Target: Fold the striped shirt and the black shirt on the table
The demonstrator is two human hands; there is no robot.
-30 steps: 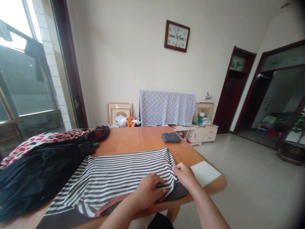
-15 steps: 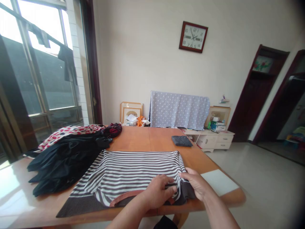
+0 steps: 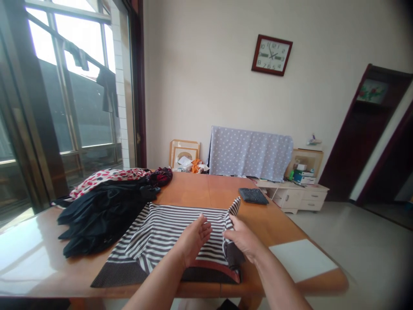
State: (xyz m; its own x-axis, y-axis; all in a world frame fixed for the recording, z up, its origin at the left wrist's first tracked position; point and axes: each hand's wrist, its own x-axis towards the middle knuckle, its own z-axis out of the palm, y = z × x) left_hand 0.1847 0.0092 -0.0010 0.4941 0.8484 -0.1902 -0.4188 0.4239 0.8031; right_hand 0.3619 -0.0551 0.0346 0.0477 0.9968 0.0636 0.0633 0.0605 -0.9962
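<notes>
A black-and-white striped sweater (image 3: 174, 226) lies spread on the wooden table, its rust-coloured ribbed neckline and dark ribbed trim toward me. My right hand (image 3: 240, 236) grips its right side, where the striped cloth is bunched and lifted a little off the table. Above the middle of the sweater is my left hand (image 3: 195, 237), fingers loosely extended and holding nothing. Whether its edge touches the cloth I cannot tell.
On the left of the wooden table (image 3: 190, 189) lies a pile of dark clothes (image 3: 103, 215) with a red-spotted white garment (image 3: 106, 177). A folded dark cloth (image 3: 253, 196) sits at the far right, and a white sheet (image 3: 301, 259) near the right corner.
My right hand has raised the sweater's right side and drawn it inward. My left hand has lifted from the neckline area and shifted left. The view has turned slightly left.
</notes>
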